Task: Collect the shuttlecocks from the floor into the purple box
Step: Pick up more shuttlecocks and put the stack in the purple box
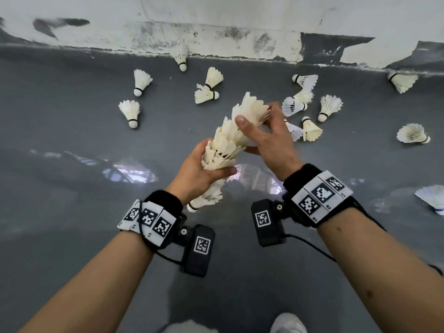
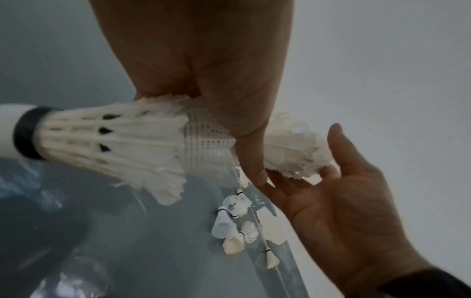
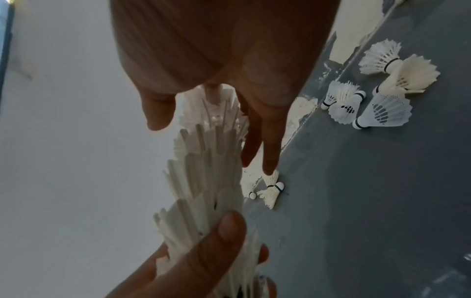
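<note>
A nested stack of white feather shuttlecocks (image 1: 225,143) slants up between my hands above the grey floor. My left hand (image 1: 209,162) grips its lower part, thumb across the feathers (image 2: 244,131), and a black-banded cork sticks out below (image 2: 23,133). At the upper end my right hand (image 1: 257,121) pinches the top shuttlecock (image 1: 252,108) between thumb and fingers. In the right wrist view the stack (image 3: 203,173) runs from that hand down to the left thumb (image 3: 219,242). Several loose shuttlecocks lie on the floor: a left group (image 1: 141,81) and a right cluster (image 1: 305,104). The purple box is out of view.
A white wall with peeling paint (image 1: 216,25) meets the floor just behind the shuttlecocks. More shuttlecocks lie far right (image 1: 412,133) and at the right edge (image 1: 430,198). My shoe (image 1: 288,323) shows at the bottom. Glare patches shine on the floor below my hands.
</note>
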